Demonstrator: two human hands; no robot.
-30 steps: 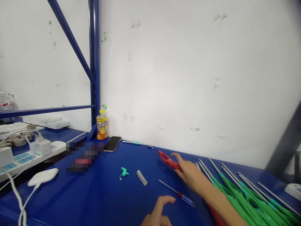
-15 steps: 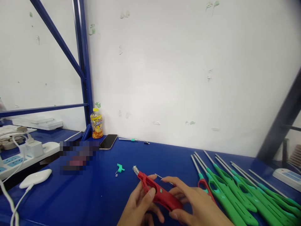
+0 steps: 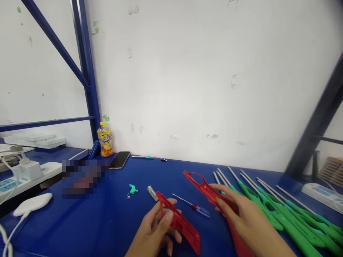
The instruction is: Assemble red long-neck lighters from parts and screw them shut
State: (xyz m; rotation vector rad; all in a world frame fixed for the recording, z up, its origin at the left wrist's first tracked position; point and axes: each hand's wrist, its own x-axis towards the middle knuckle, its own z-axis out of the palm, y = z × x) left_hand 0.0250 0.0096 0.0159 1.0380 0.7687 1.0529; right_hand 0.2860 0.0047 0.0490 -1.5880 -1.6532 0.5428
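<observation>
In the head view my left hand (image 3: 154,226) grips one red half of a lighter casing (image 3: 184,228), its hollow inner side showing, between thumb and fingers. The other red casing half (image 3: 199,186), with a trigger loop at its tip, is held in my right hand (image 3: 245,214), raised to the right. Just beyond my left fingers lies a small clear and metal lighter part (image 3: 152,192). A screwdriver (image 3: 197,208) with a clear and red handle rests between my hands. Further left is a small turquoise trigger piece (image 3: 132,189) beside a tiny spring-like bit.
Several green long-necked lighters (image 3: 278,210) lie at the right, with a red one (image 3: 237,239) under my right hand. A metal rod assembly (image 3: 148,157), phone (image 3: 120,160) and drink bottle (image 3: 105,140) sit by the wall. A power strip (image 3: 50,169) is at left.
The red casing has come apart into two halves, one in each hand. My right hand has moved right and up. The clear and metal part is now separate from the casing; the screwdriver is uncovered.
</observation>
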